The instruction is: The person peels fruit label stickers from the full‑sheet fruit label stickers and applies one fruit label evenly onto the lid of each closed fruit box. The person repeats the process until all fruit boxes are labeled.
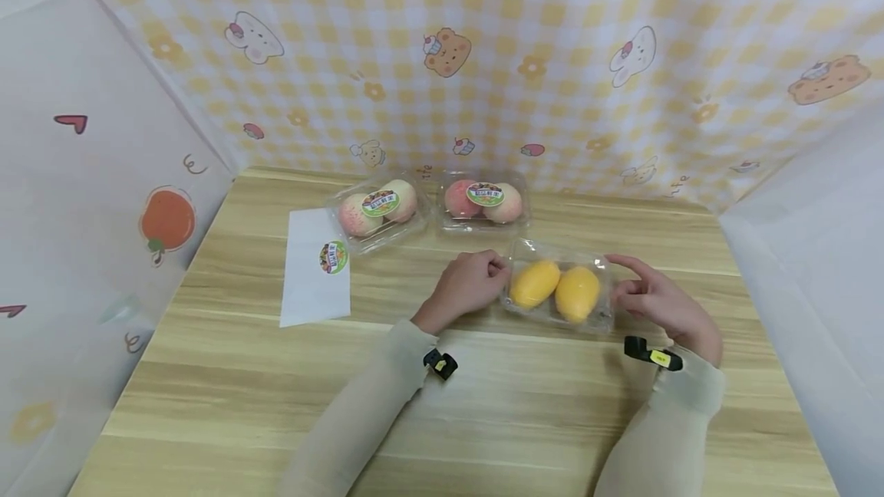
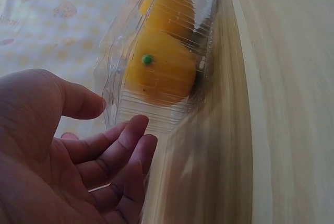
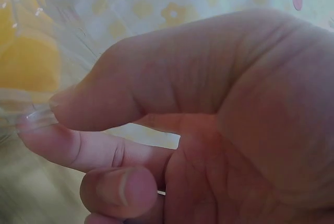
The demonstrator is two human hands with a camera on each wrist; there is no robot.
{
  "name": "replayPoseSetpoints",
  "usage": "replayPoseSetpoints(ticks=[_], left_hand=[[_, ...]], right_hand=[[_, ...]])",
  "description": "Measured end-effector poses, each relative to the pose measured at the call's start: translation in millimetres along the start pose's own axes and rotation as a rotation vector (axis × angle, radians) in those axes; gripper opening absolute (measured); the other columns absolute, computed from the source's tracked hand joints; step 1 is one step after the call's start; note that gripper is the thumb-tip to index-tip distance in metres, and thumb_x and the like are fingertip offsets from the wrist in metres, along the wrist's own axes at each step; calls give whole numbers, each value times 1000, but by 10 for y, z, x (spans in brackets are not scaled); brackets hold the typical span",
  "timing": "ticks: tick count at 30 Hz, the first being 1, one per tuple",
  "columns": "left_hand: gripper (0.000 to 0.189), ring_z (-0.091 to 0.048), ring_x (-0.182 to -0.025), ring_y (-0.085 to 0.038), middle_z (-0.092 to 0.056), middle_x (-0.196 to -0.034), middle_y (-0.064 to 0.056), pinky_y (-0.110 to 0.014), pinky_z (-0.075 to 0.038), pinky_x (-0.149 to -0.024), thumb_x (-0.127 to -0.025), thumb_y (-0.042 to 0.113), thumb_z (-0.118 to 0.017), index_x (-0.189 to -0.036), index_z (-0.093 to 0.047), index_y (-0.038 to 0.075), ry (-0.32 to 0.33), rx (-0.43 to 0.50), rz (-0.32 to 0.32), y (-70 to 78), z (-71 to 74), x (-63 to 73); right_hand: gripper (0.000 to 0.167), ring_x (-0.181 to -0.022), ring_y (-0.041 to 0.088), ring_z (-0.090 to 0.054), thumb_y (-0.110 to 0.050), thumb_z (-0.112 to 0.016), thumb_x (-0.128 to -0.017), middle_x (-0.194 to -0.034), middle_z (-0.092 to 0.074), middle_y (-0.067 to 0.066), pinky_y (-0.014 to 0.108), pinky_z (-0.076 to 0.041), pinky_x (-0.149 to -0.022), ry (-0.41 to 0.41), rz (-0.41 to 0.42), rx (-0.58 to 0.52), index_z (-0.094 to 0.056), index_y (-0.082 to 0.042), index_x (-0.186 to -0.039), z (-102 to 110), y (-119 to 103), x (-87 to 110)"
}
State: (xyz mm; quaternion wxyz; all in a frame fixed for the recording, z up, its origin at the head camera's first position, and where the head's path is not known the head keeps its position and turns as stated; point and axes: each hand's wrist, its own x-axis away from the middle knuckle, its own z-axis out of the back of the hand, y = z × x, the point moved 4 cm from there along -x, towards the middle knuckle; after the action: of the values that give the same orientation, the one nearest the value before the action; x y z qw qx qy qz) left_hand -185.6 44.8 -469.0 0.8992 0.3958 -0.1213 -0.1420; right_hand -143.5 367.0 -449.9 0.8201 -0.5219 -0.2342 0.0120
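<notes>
A clear plastic clamshell box (image 1: 558, 320) with two yellow, mango-like fruits (image 1: 577, 294) inside sits in front of me on the wooden table, right of centre. At its left end, my left hand (image 1: 471, 282) has curled fingers, with the thumb tip at the rim and the fingertips close below it in the left wrist view. One fruit (image 2: 162, 72) shows a small green stem spot there. At the opposite end my right hand (image 1: 663, 304) pinches the box's edge between thumb (image 3: 99, 101) and finger, while its index finger reaches along the far right corner.
Behind stand two clear boxes of pink peaches, the left one (image 1: 380, 240) tilted, the right one (image 1: 483, 227) straighter, each with a round label. A white sheet (image 1: 314, 294) bearing a similar round sticker (image 1: 334, 258) lies at left. A patterned cloth (image 1: 483, 98) closes the table's back.
</notes>
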Motion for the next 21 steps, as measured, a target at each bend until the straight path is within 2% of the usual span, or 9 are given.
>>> replayPoseSetpoints(ticks=[7, 8, 13, 14, 15, 18, 19, 21], left_hand=[[23, -69, -86, -13, -78, -102, 1, -35, -57, -79, -108, 29, -63, -114, -79, 13, 34, 22, -14, -118, 125, 79], [26, -69, -86, -13, -78, -102, 2, -34, -57, -79, -109, 33, -62, -113, -79, 14, 46, 20, -30, -206, 95, 46], [24, -70, -85, -16, -78, -99, 1, -36, -58, -78, -109, 31, -63, -111, -77, 12, 39, 41, -28, -286, 170, 78], [25, -70, -84, -16, -77, -98, 0, -36, -57, -76, -108, 32, -63, -110, -77, 12, 46, 33, -36, -352, 148, 57], [22, -70, -84, -17, -78, -98, -1, -38, -58, -77, -108, 28, -63, -111, -77, 10, 33, 41, -17, -296, 208, 105], [24, -70, -85, -18, -77, -99, -1, -38, -57, -76, -109, 31, -63, -112, -76, 11, 33, 32, -5, -409, 206, 82], [24, -68, -83, -17, -77, -97, 0, -36, -56, -74, -108, 33, -63, -111, -76, 13, 42, 27, -13, -487, 178, 54], [23, -68, -83, -17, -76, -99, -1, -37, -56, -76, -108, 31, -63, -111, -75, 12, 36, 25, 18, -459, 245, 104]], right_hand=[[78, -83, 17, -60, 3, -62, -102, -98, -69, 8, 30, -49, -71, -32, 27, -13, -27, -6, -172, -123, -101, -122], [78, -84, 18, -61, 3, -62, -102, -98, -69, 9, 30, -50, -71, -36, 28, -15, -28, -7, -172, -138, -114, -134], [78, -81, 18, -60, 4, -61, -102, -99, -70, 12, 30, -49, -70, -59, 33, -15, -28, -8, -172, -213, -160, -204], [79, -80, 17, -59, 4, -61, -102, -99, -70, 12, 30, -48, -69, -62, 32, -18, -28, -8, -172, -227, -167, -219], [79, -79, 17, -58, 4, -61, -101, -99, -70, 12, 30, -47, -68, -65, 33, -17, -28, -8, -172, -240, -175, -236], [81, -78, 16, -58, 4, -61, -100, -99, -71, 13, 29, -47, -67, -79, 39, -19, -26, -7, -173, -288, -211, -287], [81, -79, 17, -59, 4, -61, -100, -99, -72, 13, 29, -48, -68, -82, 41, -17, -26, -7, -172, -302, -227, -303], [81, -85, 18, -64, 4, -62, -100, -100, -72, 13, 30, -51, -73, -90, 45, -16, -26, -6, -172, -331, -250, -337]])
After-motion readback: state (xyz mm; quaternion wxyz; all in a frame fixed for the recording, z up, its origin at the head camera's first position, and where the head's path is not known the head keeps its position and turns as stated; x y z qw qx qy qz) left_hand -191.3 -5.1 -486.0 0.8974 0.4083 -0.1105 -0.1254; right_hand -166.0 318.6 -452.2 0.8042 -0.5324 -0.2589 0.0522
